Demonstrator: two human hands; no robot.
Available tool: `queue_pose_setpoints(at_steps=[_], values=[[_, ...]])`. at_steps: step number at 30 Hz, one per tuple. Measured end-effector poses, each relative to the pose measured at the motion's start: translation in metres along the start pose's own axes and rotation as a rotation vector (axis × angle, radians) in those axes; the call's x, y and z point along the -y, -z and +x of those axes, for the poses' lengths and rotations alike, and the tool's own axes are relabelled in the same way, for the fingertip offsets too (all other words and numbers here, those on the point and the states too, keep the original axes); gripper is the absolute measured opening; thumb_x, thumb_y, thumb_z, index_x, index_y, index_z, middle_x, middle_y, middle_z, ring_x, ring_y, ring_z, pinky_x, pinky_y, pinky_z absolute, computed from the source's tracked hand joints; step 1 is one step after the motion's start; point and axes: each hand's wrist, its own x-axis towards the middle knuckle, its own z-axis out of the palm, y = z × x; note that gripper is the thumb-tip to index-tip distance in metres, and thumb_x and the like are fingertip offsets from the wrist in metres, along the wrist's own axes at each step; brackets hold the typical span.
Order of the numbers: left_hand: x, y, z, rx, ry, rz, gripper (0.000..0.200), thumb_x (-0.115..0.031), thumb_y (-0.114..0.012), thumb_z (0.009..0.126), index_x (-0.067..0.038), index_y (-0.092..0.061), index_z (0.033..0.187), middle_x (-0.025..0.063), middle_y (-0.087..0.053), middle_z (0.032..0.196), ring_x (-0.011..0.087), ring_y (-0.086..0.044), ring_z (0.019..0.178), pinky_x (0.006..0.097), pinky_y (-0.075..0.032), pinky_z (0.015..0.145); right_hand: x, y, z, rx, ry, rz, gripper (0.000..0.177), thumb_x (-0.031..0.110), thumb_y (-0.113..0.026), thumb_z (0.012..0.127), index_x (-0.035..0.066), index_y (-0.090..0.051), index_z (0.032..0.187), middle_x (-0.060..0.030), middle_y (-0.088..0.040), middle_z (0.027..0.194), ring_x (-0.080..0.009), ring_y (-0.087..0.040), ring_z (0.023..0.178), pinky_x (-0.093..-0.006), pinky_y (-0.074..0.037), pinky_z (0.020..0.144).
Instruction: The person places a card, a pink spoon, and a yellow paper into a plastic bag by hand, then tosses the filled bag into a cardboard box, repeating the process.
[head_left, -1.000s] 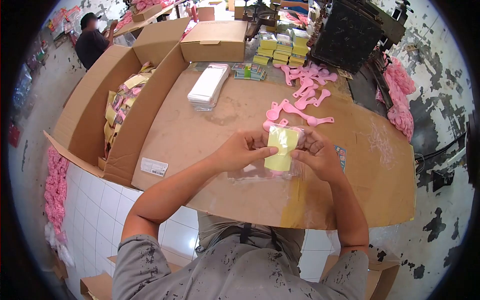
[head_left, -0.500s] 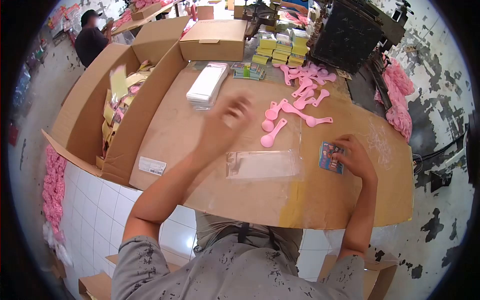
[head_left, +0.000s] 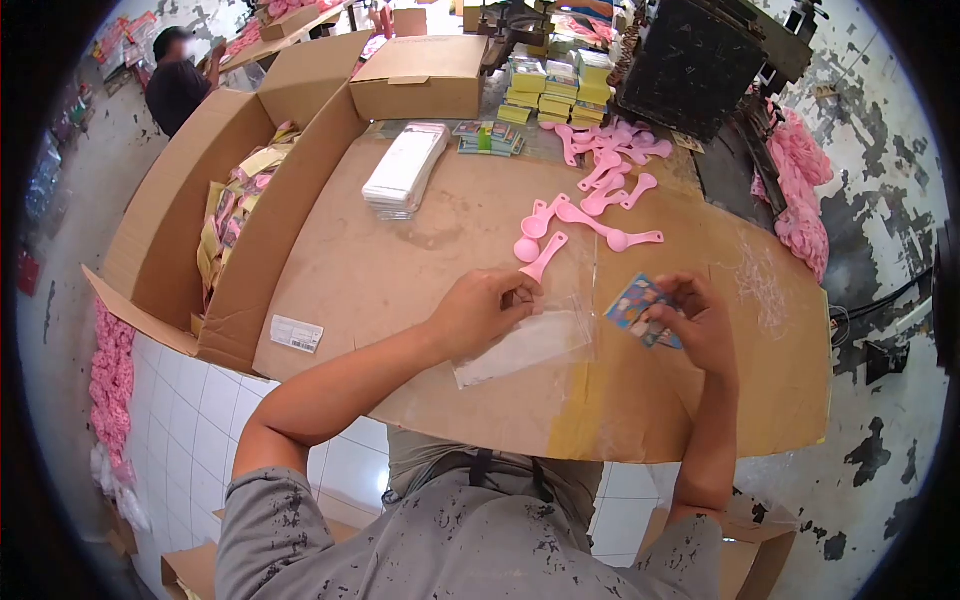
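My left hand (head_left: 487, 312) is closed at the upper edge of a clear plastic bag (head_left: 540, 346), its fingers pinched together. The bag lies tilted on the cardboard-covered table, partly under that hand. Just beyond the fingertips is a pink scoop (head_left: 547, 255), whose bowl end is mostly hidden by the fingers. On the right, my right hand (head_left: 703, 325) grips a colourful printed card (head_left: 640, 308) between thumb and fingers, raised at an angle over the cardboard. More pink scoops (head_left: 605, 190) lie in a loose heap farther back.
A stack of clear bags (head_left: 405, 170) and a banded bundle of cards (head_left: 490, 139) lie at the back. Behind are yellow-edged stacks (head_left: 555, 92) and a black machine (head_left: 690, 70). An open carton (head_left: 285, 215) with packets stands left; a person (head_left: 178, 85) is beyond it.
My left hand has come down from above the table onto the plastic bag, which now lies tilted. My right hand has lifted and turned the card.
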Motion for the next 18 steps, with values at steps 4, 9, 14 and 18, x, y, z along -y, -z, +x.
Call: queue_pose_setpoints(at_steps=[4, 9, 14, 18], values=[[-0.006, 0.003, 0.001, 0.054, 0.073, 0.055, 0.012, -0.008, -0.076, 0.09, -0.002, -0.072, 0.101, 0.0094, -0.072, 0.081, 0.0152, -0.07, 0.073, 0.0323, -0.055, 0.068, -0.008, -0.051, 0.002, 0.165, 0.127, -0.147, 0.017, 0.001, -0.076, 0.089, 0.001, -0.071, 0.105, -0.0087, -0.07, 0.11, -0.0203, -0.07, 0.102, -0.0367, -0.056, 0.086], [0.009, 0.004, 0.006, -0.042, 0.117, -0.645, 0.017, -0.002, -0.068, 0.098, 0.002, -0.065, 0.114, 0.0121, -0.076, 0.096, 0.0137, -0.073, 0.088, 0.0298, -0.06, 0.078, -0.018, -0.062, 0.005, 0.305, 0.254, -0.568, 0.018, -0.002, -0.074, 0.088, 0.001, -0.075, 0.106, -0.0134, -0.07, 0.111, -0.0274, -0.07, 0.098, -0.0331, -0.056, 0.086], [-0.007, 0.021, 0.005, 0.046, 0.217, -0.835, 0.034, -0.001, -0.068, 0.099, 0.004, -0.054, 0.129, 0.0115, -0.076, 0.104, 0.0126, -0.072, 0.093, 0.0276, -0.06, 0.082, -0.01, -0.056, 0.006, 0.123, 0.23, -0.404, 0.035, -0.005, -0.07, 0.089, 0.0, -0.069, 0.124, -0.0103, -0.07, 0.113, -0.0188, -0.068, 0.102, -0.031, -0.055, 0.091], [-0.009, 0.013, 0.002, 0.08, 0.271, -0.854, 0.035, -0.004, -0.072, 0.098, 0.003, -0.057, 0.13, 0.009, -0.077, 0.102, 0.0098, -0.072, 0.091, 0.0258, -0.058, 0.081, -0.007, -0.061, 0.007, -0.057, 0.117, -0.046, 0.044, -0.006, -0.068, 0.092, -0.002, -0.061, 0.135, -0.0104, -0.068, 0.119, -0.0141, -0.066, 0.108, -0.0297, -0.053, 0.095]])
